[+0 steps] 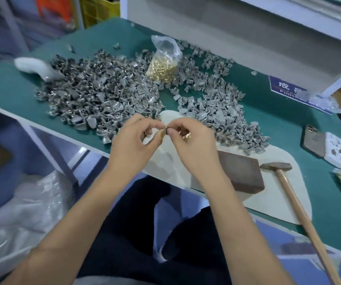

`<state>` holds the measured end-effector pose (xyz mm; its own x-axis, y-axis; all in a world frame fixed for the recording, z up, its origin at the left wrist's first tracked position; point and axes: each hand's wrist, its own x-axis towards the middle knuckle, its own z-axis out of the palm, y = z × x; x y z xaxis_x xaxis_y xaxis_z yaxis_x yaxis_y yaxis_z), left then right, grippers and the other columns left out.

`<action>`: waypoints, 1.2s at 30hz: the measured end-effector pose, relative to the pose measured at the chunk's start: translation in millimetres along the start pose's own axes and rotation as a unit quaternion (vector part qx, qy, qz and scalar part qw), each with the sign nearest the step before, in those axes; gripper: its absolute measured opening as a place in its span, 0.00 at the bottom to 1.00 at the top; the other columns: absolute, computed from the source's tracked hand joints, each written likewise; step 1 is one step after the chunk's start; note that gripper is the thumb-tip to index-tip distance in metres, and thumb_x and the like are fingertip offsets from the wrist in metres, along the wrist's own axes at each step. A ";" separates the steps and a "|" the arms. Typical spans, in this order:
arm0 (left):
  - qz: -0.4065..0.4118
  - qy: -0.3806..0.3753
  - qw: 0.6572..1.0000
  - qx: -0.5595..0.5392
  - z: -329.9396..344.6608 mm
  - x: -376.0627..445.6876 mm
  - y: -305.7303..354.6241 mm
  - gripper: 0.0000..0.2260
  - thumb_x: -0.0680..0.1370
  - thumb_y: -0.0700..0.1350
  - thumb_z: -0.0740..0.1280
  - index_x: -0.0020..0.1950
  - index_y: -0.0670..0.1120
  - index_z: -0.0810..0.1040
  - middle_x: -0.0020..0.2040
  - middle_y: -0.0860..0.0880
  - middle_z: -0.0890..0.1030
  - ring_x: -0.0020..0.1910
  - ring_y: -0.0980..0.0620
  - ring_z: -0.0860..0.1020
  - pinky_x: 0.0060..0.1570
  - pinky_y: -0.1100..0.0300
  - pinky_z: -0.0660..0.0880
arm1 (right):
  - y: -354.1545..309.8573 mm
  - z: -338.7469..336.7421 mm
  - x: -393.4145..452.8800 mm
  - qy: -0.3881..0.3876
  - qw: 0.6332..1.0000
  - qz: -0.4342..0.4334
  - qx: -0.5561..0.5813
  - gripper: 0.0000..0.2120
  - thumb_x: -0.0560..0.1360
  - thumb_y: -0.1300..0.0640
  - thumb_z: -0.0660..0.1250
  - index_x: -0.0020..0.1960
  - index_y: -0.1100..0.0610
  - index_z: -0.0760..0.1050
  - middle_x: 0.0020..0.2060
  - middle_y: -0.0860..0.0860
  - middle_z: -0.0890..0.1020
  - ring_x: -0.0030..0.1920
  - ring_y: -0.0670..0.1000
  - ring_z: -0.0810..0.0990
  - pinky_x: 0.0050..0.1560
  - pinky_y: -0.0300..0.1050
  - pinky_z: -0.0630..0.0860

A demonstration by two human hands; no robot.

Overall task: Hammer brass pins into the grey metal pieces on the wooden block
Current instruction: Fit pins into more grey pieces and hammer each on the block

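Green bench top, white shelving behind. At centre, a small grey piece is pinched between fingertips of the left hand and right hand; its shape is too small to make out. Brass pins are cupped in the curled right fingers, mostly hidden. Wooden block partly covered by the right wrist. Hammer lies beside it, handle cut off. Grey metal pieces heaped beyond.
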<state>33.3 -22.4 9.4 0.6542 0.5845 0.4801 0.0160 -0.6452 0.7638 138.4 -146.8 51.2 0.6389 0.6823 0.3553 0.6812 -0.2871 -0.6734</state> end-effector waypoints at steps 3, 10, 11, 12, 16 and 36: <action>-0.022 0.046 0.997 0.055 -25.2 -4.8 -16.9 0.09 0.78 0.50 0.70 0.57 0.61 0.78 0.45 0.60 0.74 0.48 0.62 0.74 0.43 0.72 0.68 | -11.6 31.8 13.7 0.001 1.000 0.017 -0.014 0.04 0.78 0.57 0.70 0.47 0.51 0.83 0.43 0.43 0.84 0.48 0.47 0.80 0.52 0.52 0.77; -0.082 0.091 0.989 0.078 -57.4 -14.6 -43.0 0.13 0.78 0.49 0.70 0.62 0.58 0.77 0.47 0.57 0.75 0.53 0.58 0.72 0.48 0.76 0.64 | -22.0 79.9 42.8 0.005 0.994 0.051 -0.095 0.05 0.79 0.52 0.69 0.48 0.46 0.83 0.42 0.41 0.84 0.43 0.44 0.79 0.39 0.40 0.71; -0.083 0.087 0.990 0.077 -56.7 -14.1 -43.5 0.13 0.78 0.48 0.70 0.62 0.57 0.77 0.47 0.56 0.75 0.53 0.57 0.73 0.48 0.76 0.64 | -22.0 83.3 44.6 -0.001 0.993 0.052 -0.103 0.05 0.79 0.52 0.69 0.48 0.47 0.83 0.44 0.42 0.85 0.44 0.45 0.80 0.40 0.41 0.73; -0.082 0.081 0.990 0.078 -55.0 -12.9 -43.4 0.13 0.78 0.48 0.70 0.62 0.57 0.77 0.47 0.56 0.75 0.54 0.56 0.73 0.49 0.76 0.64 | -22.2 84.9 45.7 -0.008 0.993 0.050 -0.106 0.05 0.79 0.52 0.69 0.49 0.47 0.84 0.45 0.42 0.85 0.45 0.47 0.80 0.42 0.43 0.75; -0.065 0.044 0.995 0.069 -41.4 -2.5 -34.9 0.11 0.79 0.48 0.69 0.61 0.58 0.77 0.45 0.59 0.75 0.51 0.59 0.74 0.46 0.73 0.67 | -15.3 64.8 44.4 -0.001 0.993 0.039 -0.108 0.05 0.79 0.52 0.69 0.49 0.47 0.84 0.44 0.42 0.85 0.46 0.46 0.81 0.47 0.46 0.78; -0.027 -0.123 0.969 0.212 56.1 41.5 -7.8 0.12 0.79 0.44 0.71 0.61 0.42 0.81 0.53 0.43 0.80 0.55 0.42 0.73 0.56 0.50 0.70 | 71.2 -57.8 -14.3 0.066 0.974 0.162 -0.147 0.08 0.81 0.51 0.65 0.49 0.48 0.83 0.41 0.41 0.83 0.41 0.42 0.78 0.41 0.42 0.75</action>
<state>102.8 -20.7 -0.9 0.8032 0.5217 0.2875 0.3300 -0.7915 0.5144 198.4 -215.8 35.7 0.8641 0.4373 0.2491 0.4973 -0.6657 -0.5563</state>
